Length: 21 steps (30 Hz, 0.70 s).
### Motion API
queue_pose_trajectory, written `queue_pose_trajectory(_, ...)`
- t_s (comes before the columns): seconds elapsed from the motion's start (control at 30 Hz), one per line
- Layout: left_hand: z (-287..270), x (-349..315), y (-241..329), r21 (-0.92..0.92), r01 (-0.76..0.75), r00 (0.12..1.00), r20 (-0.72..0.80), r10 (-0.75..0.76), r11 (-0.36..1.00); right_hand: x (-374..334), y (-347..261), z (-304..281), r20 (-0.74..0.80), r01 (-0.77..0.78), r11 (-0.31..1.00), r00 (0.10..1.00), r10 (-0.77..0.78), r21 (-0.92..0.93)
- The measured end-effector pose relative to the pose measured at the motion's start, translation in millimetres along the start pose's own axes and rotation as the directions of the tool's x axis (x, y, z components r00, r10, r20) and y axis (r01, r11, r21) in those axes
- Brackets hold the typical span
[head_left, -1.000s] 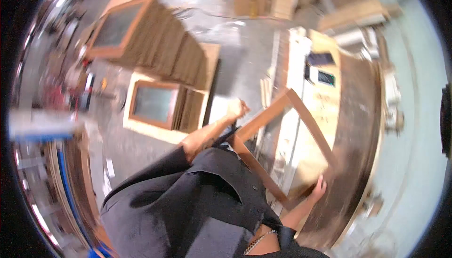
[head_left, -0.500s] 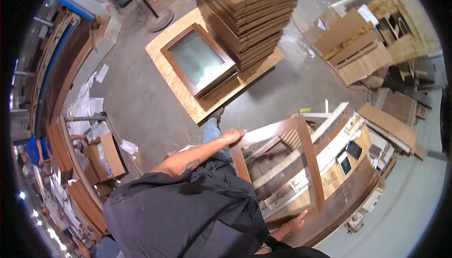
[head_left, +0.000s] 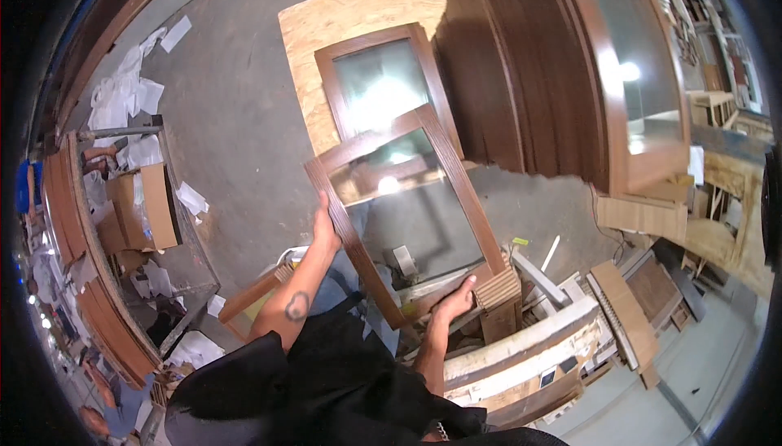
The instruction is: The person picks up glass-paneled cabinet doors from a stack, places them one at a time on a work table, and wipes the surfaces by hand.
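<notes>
I've got 1 brown wood-grained frame (head_left: pixel 463 189) between my hands, reaching out ahead of them. My hands are apart, both clamped on it: left hand (head_left: pixel 326 230) on its left side, right hand (head_left: pixel 454 303) along its near side. I expect it stiff, fairly light, smooth enough to slip; best held by the wood. It's rectangular, 4-sided; glints suggest clear glass, probably fragile, though I can't be sure.

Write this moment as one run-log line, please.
Left hand: holds wooden frame, left side; right hand: holds its near edge; beyond: tall panel stack
</notes>
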<state>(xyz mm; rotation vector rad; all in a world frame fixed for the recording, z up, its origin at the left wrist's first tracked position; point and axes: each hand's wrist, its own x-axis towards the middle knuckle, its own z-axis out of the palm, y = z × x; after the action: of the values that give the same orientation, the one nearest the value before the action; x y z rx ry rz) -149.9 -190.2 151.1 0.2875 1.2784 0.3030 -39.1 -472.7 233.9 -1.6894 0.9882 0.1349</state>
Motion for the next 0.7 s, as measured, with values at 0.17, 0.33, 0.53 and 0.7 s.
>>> queue_pose_trajectory(0.17,89,115,73,-0.067,-0.279,0.954,-0.131,0.269,0.958,20,33,123,-0.002,0.012,0.997,1.000,-0.012,-0.082)
queue_pose_trajectory(0.33,122,237,147,0.092,-0.302,0.920,-0.234,0.316,0.949,64,65,202,0.388,0.126,0.981,0.920,-0.059,-0.149)
queue_pose_trajectory(0.53,138,291,167,0.147,-0.303,0.934,-0.153,0.324,0.942,82,58,244,0.504,0.025,0.957,0.854,0.130,-0.290)
queue_pose_trajectory(0.7,90,257,106,0.904,-0.254,0.657,-0.099,0.747,0.344,83,66,212,0.536,0.125,0.918,0.838,0.106,-0.377)
